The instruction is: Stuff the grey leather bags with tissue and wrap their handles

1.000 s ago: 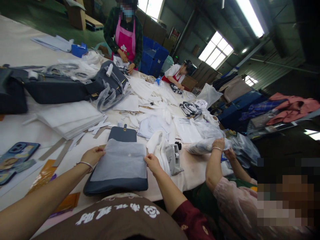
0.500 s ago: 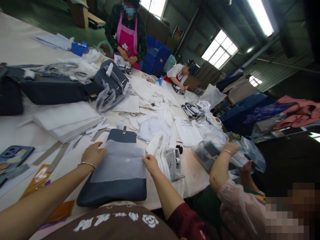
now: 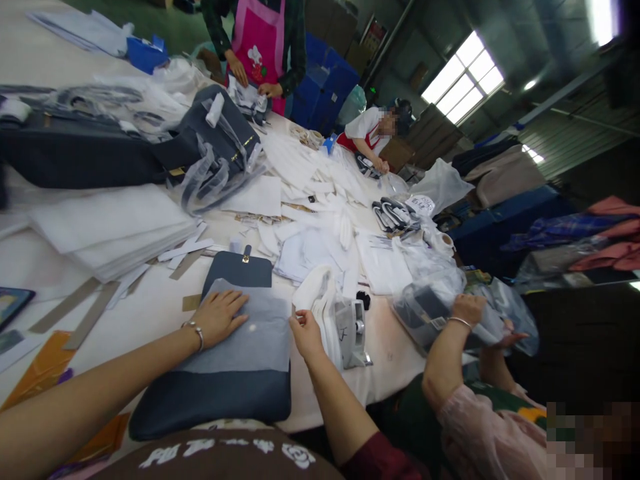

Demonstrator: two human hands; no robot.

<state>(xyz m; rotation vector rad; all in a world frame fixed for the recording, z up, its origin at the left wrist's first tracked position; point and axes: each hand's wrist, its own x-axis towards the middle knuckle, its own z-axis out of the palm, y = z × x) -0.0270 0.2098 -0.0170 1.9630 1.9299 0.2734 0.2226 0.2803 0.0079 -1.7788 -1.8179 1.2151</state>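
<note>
A dark blue bag [image 3: 215, 403] lies flat on the table in front of me, its small strap with a gold-coloured clasp [image 3: 246, 257] at the far end. Across its middle is a thin, translucent white sheet [image 3: 263, 347]. My left hand [image 3: 223, 317] rests on the sheet's left part, palm down, fingers stretched out. At the sheet's right edge, my right hand [image 3: 306, 333] has thumb and fingertips pinched together. A tiny pale bit shows above those fingertips, too small to name. Just right of that hand stands a tape dispenser [image 3: 353, 333] beside folded white material [image 3: 320, 300].
A stack of white sheets [image 3: 115, 227] and grey strips [image 3: 93, 313] lie at left, with dark bags [image 3: 85, 157] behind. Paper scraps [image 3: 310, 253] cover the middle. A co-worker's hands [image 3: 470, 310] handle a plastic-wrapped bag [image 3: 425, 310] at right; two other people work across the table.
My left hand has moved right from the sheet's edge onto the sheet and flattened. My right hand remains pinched by the right edge. The view has shifted, with the phone sliding toward the left border.
</note>
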